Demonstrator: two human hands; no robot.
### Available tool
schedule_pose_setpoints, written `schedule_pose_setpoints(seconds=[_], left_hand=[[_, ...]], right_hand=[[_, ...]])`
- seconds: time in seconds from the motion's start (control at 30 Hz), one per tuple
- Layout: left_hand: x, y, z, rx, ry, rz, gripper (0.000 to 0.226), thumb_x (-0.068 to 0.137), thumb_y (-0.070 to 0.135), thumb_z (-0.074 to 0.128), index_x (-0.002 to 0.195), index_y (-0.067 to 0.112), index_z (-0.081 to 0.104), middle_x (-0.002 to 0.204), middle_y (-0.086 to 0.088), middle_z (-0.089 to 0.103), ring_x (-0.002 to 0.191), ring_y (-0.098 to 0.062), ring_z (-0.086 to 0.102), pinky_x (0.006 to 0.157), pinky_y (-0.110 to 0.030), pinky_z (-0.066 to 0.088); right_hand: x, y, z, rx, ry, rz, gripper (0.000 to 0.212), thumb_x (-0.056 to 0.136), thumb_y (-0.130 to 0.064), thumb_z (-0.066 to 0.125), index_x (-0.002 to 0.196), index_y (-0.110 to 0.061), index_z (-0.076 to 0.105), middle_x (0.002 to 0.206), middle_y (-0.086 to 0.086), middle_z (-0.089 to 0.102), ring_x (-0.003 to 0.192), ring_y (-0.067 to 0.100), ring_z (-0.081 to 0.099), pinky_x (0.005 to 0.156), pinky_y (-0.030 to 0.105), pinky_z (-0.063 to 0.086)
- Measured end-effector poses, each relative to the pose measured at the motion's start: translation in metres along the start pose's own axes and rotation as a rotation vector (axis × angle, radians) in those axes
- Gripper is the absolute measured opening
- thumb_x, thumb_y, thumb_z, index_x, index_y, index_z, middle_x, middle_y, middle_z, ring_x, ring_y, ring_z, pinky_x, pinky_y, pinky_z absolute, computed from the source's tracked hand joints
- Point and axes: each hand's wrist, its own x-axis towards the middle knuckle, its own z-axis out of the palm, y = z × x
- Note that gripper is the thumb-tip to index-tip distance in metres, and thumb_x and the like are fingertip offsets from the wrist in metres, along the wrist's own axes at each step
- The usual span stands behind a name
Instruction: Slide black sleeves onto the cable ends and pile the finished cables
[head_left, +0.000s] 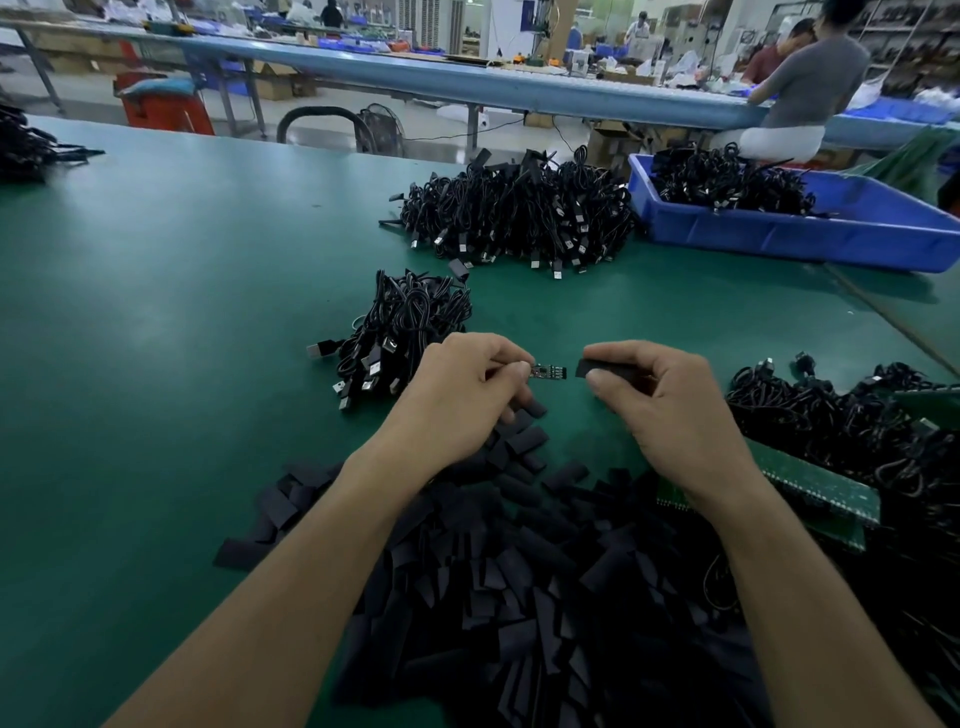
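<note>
Pinching one bare cable end (545, 371) between thumb and forefinger, the left hand (467, 384) holds it just above the table with its tiny circuit board pointing right and the remaining fingers curled under. The right hand (670, 405) faces it and grips a single black sleeve (608, 369) between thumb and fingers, with the open mouth turned toward the board. A narrow gap separates the two, so the sleeve is not yet on. Both forearms reach over one big heap of loose sleeves (519, 571) that spreads toward the near edge of the green table (156, 312). I count four piles of black cables on the table. A small pile (410, 322) lies just beyond the left hand, and a larger pile (519, 218) sits farther back. A tangled pile (857, 431) lies right of the right hand, and a far pile (26, 145) sits at the left edge. One blue bin (883, 228) at the back right holds more cables. A green board (810, 483) lies flat near the right wrist, against the tangled pile.
</note>
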Motion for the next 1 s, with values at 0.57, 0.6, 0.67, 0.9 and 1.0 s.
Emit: schedule_pose_setpoints(seconds=[0.57, 0.6, 0.67, 0.9, 1.0], left_hand=[[-0.001, 0.004, -0.002, -0.112, -0.006, 0.024, 0.024, 0.102, 0.018, 0.055, 0.086, 0.032, 0.065, 0.069, 0.013, 0.074, 0.056, -0.005, 0.065, 0.063, -0.02, 0.056], [-0.001, 0.004, -0.002, -0.114, -0.007, 0.024, 0.024, 0.102, 0.018, 0.056, 0.085, 0.032, 0.065, 0.069, 0.013, 0.074, 0.056, -0.006, 0.066, 0.063, -0.021, 0.057], [-0.001, 0.003, -0.002, -0.12, -0.009, 0.018, 0.023, 0.101, 0.018, 0.056, 0.085, 0.033, 0.065, 0.069, 0.012, 0.074, 0.057, -0.006, 0.066, 0.064, -0.023, 0.058], [0.0, 0.003, 0.0, -0.145, -0.033, 0.022, 0.022, 0.1, 0.018, 0.058, 0.084, 0.03, 0.067, 0.069, 0.01, 0.074, 0.057, -0.005, 0.066, 0.061, -0.015, 0.052], [0.001, 0.002, -0.001, -0.172, -0.058, 0.019, 0.019, 0.1, 0.016, 0.059, 0.088, 0.028, 0.068, 0.07, 0.008, 0.074, 0.058, -0.006, 0.066, 0.062, -0.016, 0.053]], right_hand=[[-0.001, -0.001, 0.008, 0.207, 0.038, -0.065, 0.013, 0.09, -0.009, 0.072, 0.096, -0.021, 0.073, 0.076, -0.004, 0.076, 0.071, 0.012, 0.074, 0.059, 0.017, 0.053], [-0.001, -0.001, 0.008, 0.207, 0.041, -0.068, 0.013, 0.09, -0.009, 0.072, 0.096, -0.02, 0.073, 0.076, -0.004, 0.076, 0.07, 0.012, 0.074, 0.058, 0.017, 0.053], [-0.001, -0.001, 0.009, 0.205, 0.05, -0.071, 0.011, 0.09, -0.009, 0.072, 0.097, -0.018, 0.074, 0.076, -0.003, 0.076, 0.07, 0.012, 0.075, 0.058, 0.017, 0.053], [-0.001, -0.001, 0.011, 0.214, 0.061, -0.073, 0.018, 0.087, -0.012, 0.075, 0.104, -0.014, 0.074, 0.075, -0.005, 0.076, 0.068, 0.012, 0.074, 0.059, 0.016, 0.053], [0.0, 0.0, 0.011, 0.221, 0.054, -0.079, 0.02, 0.087, -0.012, 0.076, 0.104, -0.021, 0.073, 0.076, -0.006, 0.077, 0.068, 0.012, 0.074, 0.06, 0.017, 0.053]])
